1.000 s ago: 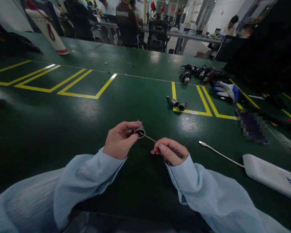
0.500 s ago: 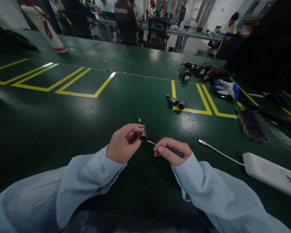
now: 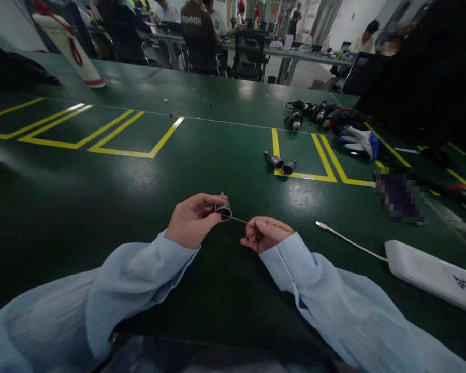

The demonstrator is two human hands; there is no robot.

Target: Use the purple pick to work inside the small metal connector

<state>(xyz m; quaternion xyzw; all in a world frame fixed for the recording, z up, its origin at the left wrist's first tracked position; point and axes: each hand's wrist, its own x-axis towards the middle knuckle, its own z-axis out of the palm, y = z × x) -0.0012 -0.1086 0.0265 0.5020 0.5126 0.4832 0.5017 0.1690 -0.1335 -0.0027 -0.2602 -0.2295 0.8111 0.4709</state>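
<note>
Between the fingers and thumb of my left hand (image 3: pixel 192 220) is a dark metal cup-shaped part (image 3: pixel 224 210), its open mouth facing me and its thin stem pointing away. My right hand (image 3: pixel 270 232) pinches a thin metal rod (image 3: pixel 238 220); the rod's far end reaches the mouth of the cup. The handle of the rod is hidden by my right hand. Farther off on the green table (image 3: pixel 147 197), two similar metal cups, one on the left (image 3: pixel 276 161) and one on the right (image 3: pixel 289 167), lie close together on yellow tape.
A white power strip (image 3: pixel 431 274) with a white cable (image 3: pixel 345 240) lies at the right. Behind it are a blurred dark object (image 3: pixel 402 194), a white-blue glove (image 3: pixel 359 141) and black tools (image 3: pixel 296 120). A white cylinder (image 3: pixel 73 52) stands far left. People sit beyond the table.
My left hand has moved slightly left and up with the metal cup. My right hand has turned, hiding the rod's dark handle, and the rod now reaches farther into the cup's mouth.
</note>
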